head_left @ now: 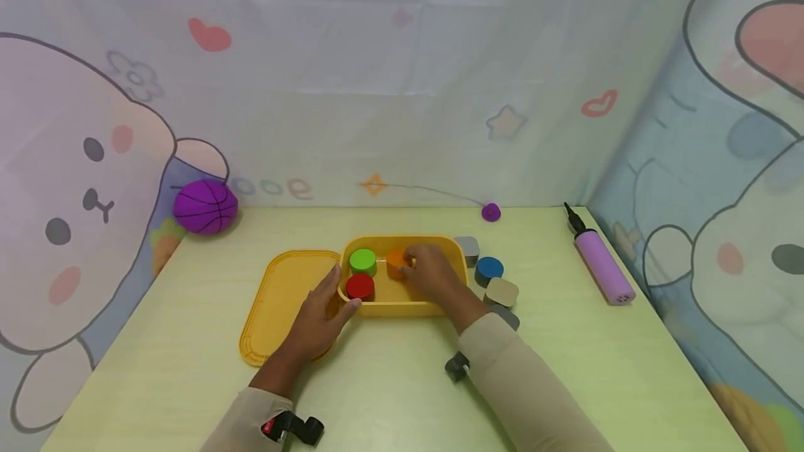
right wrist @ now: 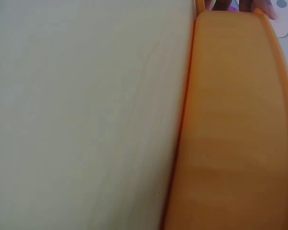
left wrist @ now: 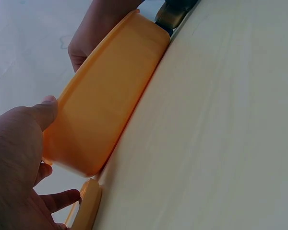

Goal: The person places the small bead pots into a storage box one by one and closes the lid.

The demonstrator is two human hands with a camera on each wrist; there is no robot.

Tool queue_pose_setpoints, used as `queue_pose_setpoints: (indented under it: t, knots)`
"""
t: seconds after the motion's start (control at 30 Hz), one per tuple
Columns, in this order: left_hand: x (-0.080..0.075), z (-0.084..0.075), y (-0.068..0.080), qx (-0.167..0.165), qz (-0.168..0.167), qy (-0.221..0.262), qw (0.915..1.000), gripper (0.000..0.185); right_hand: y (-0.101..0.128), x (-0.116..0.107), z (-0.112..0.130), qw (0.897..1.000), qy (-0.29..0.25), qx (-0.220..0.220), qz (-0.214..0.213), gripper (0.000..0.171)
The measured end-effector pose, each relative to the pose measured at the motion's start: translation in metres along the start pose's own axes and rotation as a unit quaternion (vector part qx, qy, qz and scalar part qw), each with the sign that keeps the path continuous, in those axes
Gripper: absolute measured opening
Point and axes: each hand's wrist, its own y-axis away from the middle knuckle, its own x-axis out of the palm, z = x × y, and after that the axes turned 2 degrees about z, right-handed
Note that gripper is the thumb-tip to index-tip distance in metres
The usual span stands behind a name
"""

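My right hand (head_left: 432, 272) reaches inside the yellow box (head_left: 402, 309) and pinches an orange round block (head_left: 396, 264) near its middle. A green round block (head_left: 363, 261) and a red round block (head_left: 361, 287) sit at the box's left end. At that end, my left hand (head_left: 317, 316) touches the box with fingers extended and the thumb on its rim; the left wrist view shows the thumb (left wrist: 49, 111) against the orange-looking wall (left wrist: 105, 91). The yellow lid (head_left: 270, 312) lies partly under the left hand. In the right wrist view, the right hand is out of sight.
Right of the box stand a blue round block (head_left: 488, 270), a beige rounded-square block (head_left: 501, 292) and two grey blocks, one (head_left: 467, 248) behind and one (head_left: 506, 316) in front. A purple ball (head_left: 206, 207) sits back left, a pump (head_left: 604, 266) far right, a small purple object (head_left: 491, 212) behind.
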Motion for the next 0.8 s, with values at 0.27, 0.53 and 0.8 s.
queue_pose_setpoints:
  t: [0.27, 0.53, 0.8]
  knots:
    - [0.0, -0.002, 0.001, 0.001, 0.0, 0.0, 1.0, 0.086, -0.002, 0.002, 0.001, 0.999, -0.001, -0.038, 0.02, 0.02]
    - [0.001, 0.001, 0.002, 0.0, 0.002, -0.003, 1.0, 0.086, 0.001, 0.001, 0.003, 0.996, -0.002, -0.072, 0.051, 0.035]
    - [0.001, 0.001, 0.0, 0.003, -0.001, 0.001, 1.0, 0.085, 0.007, -0.009, 0.002, 0.998, -0.025, -0.032, 0.049, 0.042]
